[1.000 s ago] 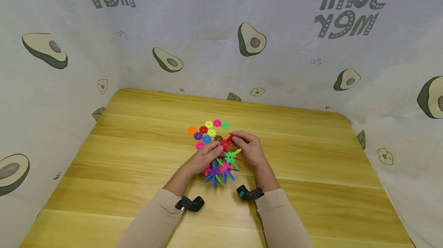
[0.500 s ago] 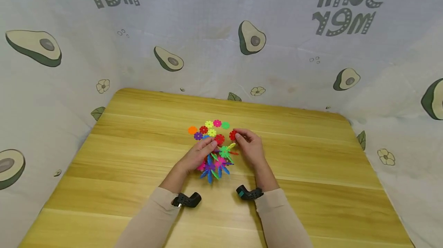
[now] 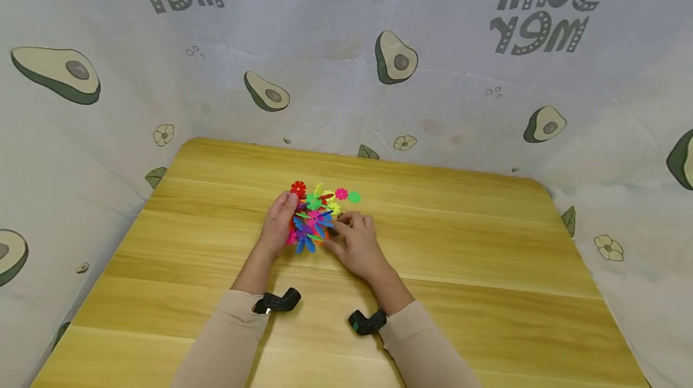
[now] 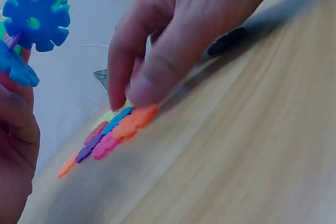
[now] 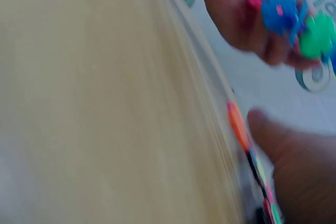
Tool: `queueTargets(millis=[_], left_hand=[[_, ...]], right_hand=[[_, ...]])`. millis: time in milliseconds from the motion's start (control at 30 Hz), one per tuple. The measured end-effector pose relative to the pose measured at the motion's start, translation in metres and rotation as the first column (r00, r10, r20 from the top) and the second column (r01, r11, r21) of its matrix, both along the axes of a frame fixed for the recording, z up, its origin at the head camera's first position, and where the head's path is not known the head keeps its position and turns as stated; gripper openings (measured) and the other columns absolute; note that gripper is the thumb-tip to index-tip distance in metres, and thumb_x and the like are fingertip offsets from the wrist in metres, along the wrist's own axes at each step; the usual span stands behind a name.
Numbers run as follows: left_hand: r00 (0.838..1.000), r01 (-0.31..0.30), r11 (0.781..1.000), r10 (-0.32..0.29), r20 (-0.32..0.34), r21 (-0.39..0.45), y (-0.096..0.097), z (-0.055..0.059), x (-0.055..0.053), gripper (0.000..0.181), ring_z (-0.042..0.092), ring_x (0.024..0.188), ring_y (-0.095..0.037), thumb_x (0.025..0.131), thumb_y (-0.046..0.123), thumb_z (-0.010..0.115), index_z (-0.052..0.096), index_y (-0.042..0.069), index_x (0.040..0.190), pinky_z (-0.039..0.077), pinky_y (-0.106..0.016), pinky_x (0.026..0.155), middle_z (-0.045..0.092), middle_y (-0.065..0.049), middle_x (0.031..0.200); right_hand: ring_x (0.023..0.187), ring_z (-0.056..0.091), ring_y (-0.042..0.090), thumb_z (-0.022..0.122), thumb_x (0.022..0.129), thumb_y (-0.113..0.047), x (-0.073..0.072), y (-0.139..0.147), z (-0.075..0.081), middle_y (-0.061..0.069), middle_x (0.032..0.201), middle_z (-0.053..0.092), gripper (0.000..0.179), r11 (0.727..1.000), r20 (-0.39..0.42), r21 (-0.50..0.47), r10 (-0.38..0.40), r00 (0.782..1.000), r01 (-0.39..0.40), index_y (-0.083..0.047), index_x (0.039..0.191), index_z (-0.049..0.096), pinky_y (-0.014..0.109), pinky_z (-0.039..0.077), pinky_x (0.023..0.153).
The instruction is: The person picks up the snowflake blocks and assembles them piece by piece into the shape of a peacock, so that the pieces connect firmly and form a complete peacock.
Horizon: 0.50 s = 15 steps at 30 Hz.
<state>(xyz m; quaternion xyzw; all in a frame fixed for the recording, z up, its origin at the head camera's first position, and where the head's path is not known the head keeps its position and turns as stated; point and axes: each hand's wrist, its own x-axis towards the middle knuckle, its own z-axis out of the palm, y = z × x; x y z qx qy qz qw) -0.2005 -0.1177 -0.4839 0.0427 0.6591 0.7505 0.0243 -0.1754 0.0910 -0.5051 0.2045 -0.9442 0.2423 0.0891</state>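
Observation:
In the head view my left hand (image 3: 278, 225) holds a cluster of interlocked plastic flower discs (image 3: 314, 219) in blue, green, pink and purple. A red flower disc (image 3: 298, 189) stands up at its far end, near my thumb. The left wrist view shows blue flower discs (image 4: 37, 18) of the cluster beside my left fingers. My right hand (image 3: 357, 246) is just right of the cluster, thumb and fingers apart and pointing down. In the left wrist view its fingertips are right over the loose flower discs, close to a blue one (image 4: 116, 120) and an orange one (image 4: 135, 121).
Loose flower discs lie on the wooden table (image 3: 460, 243), including a pink one (image 3: 341, 194) and a green one (image 3: 354, 197) beyond the hands. The cluster covers several others in the head view. A printed cloth (image 3: 325, 45) hangs behind the table. Black cameras sit on both wrists.
My left hand has carried the cluster left and away from me. My right hand, which held a red flower disc apart from the cluster, has moved left and nearer me, over the loose discs.

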Motion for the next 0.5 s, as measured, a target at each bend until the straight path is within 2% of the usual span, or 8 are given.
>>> queueTargets(millis=[67,133,200,267,300,333,400,500], left_hand=[[0.999,0.028,0.998,-0.03,-0.031,-0.047,0.004,-0.001,0.001,0.038,0.057,0.102,-0.011,0.11,0.031,0.038,0.054,-0.003,0.116,0.049,-0.022,0.094,0.062,0.003,0.102],[0.997,0.052,0.994,-0.058,-0.057,-0.095,0.007,-0.001,0.003,0.034,0.06,0.102,-0.009,0.11,0.028,0.04,0.055,-0.003,0.114,0.049,-0.022,0.096,0.065,-0.001,0.103],[0.992,0.086,0.985,-0.099,-0.076,-0.151,0.01,-0.002,0.004,0.03,0.061,0.102,-0.008,0.11,0.025,0.042,0.056,-0.002,0.112,0.048,-0.022,0.097,0.068,-0.006,0.105],[0.984,0.138,0.968,-0.158,-0.085,-0.208,0.013,-0.002,0.006,0.027,0.061,0.097,-0.01,0.11,0.024,0.043,0.055,0.0,0.111,0.049,-0.024,0.091,0.068,-0.01,0.102],[0.977,0.17,0.957,-0.195,-0.087,-0.235,0.014,-0.003,0.007,0.026,0.061,0.095,-0.01,0.11,0.024,0.044,0.056,0.001,0.112,0.05,-0.025,0.089,0.068,-0.011,0.101],[0.967,0.207,0.943,-0.237,-0.091,-0.262,0.016,-0.003,0.008,0.027,0.062,0.093,-0.011,0.11,0.025,0.045,0.056,0.001,0.113,0.051,-0.026,0.087,0.068,-0.013,0.1],[0.944,0.276,0.911,-0.317,-0.093,-0.306,0.02,-0.003,0.01,0.028,0.061,0.091,-0.013,0.109,0.027,0.047,0.057,0.002,0.115,0.052,-0.027,0.085,0.068,-0.013,0.099],[0.908,0.354,0.866,-0.409,-0.091,-0.353,0.027,-0.002,0.013,0.029,0.06,0.09,-0.014,0.108,0.031,0.05,0.059,0.004,0.113,0.051,-0.028,0.083,0.068,-0.01,0.098]], right_hand=[[0.11,0.044,0.035,0.076,0.093,-0.029,0.002,-0.005,-0.001,0.015,0.124,0.056,0.035,1.0,-0.005,0.018,0.002,1.0,-0.002,-0.01,0.123,0.071,0.05,0.04,0.094],[0.109,0.045,0.035,0.076,0.093,-0.021,0.002,-0.007,-0.001,0.015,0.122,0.058,0.028,0.999,0.02,-0.028,-0.016,1.0,0.017,-0.007,0.117,0.072,0.05,0.041,0.093],[0.11,0.049,0.033,0.075,0.091,-0.012,0.001,-0.006,0.0,0.015,0.122,0.063,0.025,0.986,0.091,-0.159,-0.033,0.995,0.047,-0.004,0.115,0.073,0.048,0.044,0.097],[0.109,0.057,0.029,0.072,0.092,-0.005,-0.002,-0.002,0.002,0.014,0.118,0.068,0.02,0.936,0.195,-0.332,-0.052,0.979,0.116,-0.002,0.112,0.072,0.039,0.05,0.098],[0.105,0.061,0.024,0.07,0.093,-0.003,-0.004,0.001,0.002,0.012,0.114,0.07,0.018,0.89,0.249,-0.425,-0.06,0.967,0.165,-0.002,0.111,0.071,0.033,0.054,0.093],[0.1,0.063,0.02,0.068,0.095,-0.002,-0.007,0.004,0.003,0.009,0.109,0.071,0.017,0.827,0.285,-0.522,-0.061,0.957,0.208,-0.001,0.112,0.069,0.028,0.056,0.087],[0.09,0.067,0.013,0.064,0.097,0.0,-0.01,0.012,0.005,0.004,0.101,0.07,0.017,0.655,0.335,-0.705,-0.029,0.942,0.271,0.001,0.114,0.066,0.022,0.058,0.077],[0.08,0.066,0.009,0.06,0.101,-0.002,-0.014,0.023,0.008,-0.002,0.094,0.068,0.014,0.399,0.28,-0.89,0.097,0.955,0.221,-0.003,0.114,0.065,0.019,0.058,0.07]])
